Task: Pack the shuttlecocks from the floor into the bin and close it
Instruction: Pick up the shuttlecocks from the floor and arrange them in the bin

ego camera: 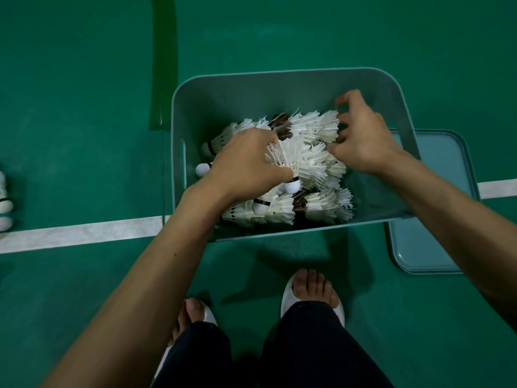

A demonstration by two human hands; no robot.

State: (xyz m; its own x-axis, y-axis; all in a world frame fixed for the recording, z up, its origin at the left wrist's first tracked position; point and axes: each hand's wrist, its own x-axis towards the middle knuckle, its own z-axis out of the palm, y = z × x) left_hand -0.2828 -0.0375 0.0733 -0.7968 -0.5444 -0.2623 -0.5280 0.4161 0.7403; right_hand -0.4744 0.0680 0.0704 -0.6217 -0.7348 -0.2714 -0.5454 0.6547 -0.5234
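Here, between the bin (251, 91) walls, left hand (246, 161) grips a shuttlecock (288, 161); right hand (361, 138) curled, hold unclear.

Green court floor, its markings, and the person's own feet.
The floor (70, 79) is a smooth green sports surface. A white court line (84, 233) crosses it from the left edge, rising slightly toward the right, and shows again at the right edge. A darker green strip (165, 65) runs down from the top edge and ends above the white line; a thin dark seam continues below it to the line. At the bottom, two feet in white open-toed slippers stand on the floor, the left slipper (208, 315) set lower in the picture than the right slipper (288, 292), toes bare. Dark trousers (307, 345) cover both legs.
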